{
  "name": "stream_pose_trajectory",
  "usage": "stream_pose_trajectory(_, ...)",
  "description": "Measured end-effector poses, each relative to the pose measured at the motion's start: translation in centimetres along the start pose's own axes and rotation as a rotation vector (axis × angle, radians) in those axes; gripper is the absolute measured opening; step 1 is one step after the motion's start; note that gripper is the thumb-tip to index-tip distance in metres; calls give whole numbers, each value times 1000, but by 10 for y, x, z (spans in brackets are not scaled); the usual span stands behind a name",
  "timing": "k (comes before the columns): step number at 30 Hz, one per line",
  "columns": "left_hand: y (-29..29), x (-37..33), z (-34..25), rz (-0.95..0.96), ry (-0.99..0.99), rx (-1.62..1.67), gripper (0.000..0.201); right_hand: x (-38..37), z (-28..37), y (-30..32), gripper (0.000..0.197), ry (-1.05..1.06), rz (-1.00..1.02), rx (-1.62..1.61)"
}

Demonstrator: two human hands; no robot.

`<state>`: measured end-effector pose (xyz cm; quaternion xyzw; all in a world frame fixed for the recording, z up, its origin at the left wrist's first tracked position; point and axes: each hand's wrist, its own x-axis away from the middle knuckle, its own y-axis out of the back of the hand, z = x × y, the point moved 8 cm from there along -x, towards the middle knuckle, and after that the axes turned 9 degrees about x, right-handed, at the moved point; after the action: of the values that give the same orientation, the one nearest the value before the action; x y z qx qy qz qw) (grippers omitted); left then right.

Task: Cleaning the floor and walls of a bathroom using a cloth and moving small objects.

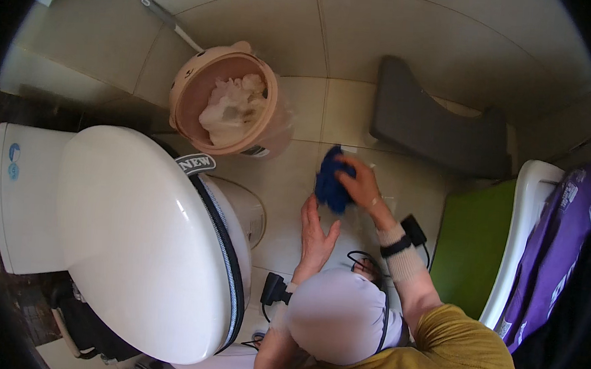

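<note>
Small bathroom, beige tiled floor (300, 166) and tiled walls (413, 22). White toilet (143, 243) fills the left side, lid down, tank (34, 202) at the far-left edge; a dark tag (195, 163) sticks out at the far edge of the lid. Pink bin (270, 108) stands beyond the toilet, left of centre, with crumpled white material (229, 113) inside. Grey-tipped handle (158, 10) just beyond the bin. Dark grey curved stool (434, 132) on the far right by the wall. Near right: green panel (471, 249) with white edging, purple package (555, 248) beside it.

Blue cloth (332, 190) is at centre, bunched on the floor between bin and stool. Right hand (363, 185) grips it from the right, fingers bent over its top. Left hand (317, 240) is open and empty, thumb spread, fingertips right by the cloth's near-left edge; cannot tell if they touch it. Each wrist carries a black device, right (413, 230) and left (275, 289), each with a cable. Mustard sleeve (461, 350) on the right arm, near side.
</note>
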<state>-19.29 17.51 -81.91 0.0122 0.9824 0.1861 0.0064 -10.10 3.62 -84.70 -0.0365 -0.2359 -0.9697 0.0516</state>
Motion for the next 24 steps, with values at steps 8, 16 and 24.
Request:
stream_pose_trajectory(8,1,57,50,51,162,-124,59,-109,-12,-23,54,10,-110,981)
stream_pose_trajectory(16,18,30,60,-53,164,-142,50,48,-36,-72,50,235,15,1011)
stream_pose_trajectory(24,-5,15,27,23,12,-178,49,149,-52,-135,60,208,435,-90)
